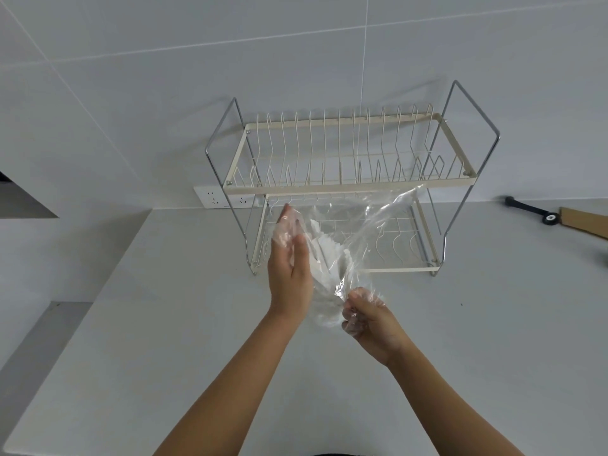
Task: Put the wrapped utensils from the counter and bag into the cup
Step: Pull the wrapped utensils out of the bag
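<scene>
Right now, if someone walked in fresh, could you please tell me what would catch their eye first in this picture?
First, the clear plastic bag held up in the middle, white wrapped items inside it, with the left hand reaching into it and the right hand gripping its lower edge. Just behind stands an empty two-tier dish rack on the pale counter against the tiled wall.
</scene>
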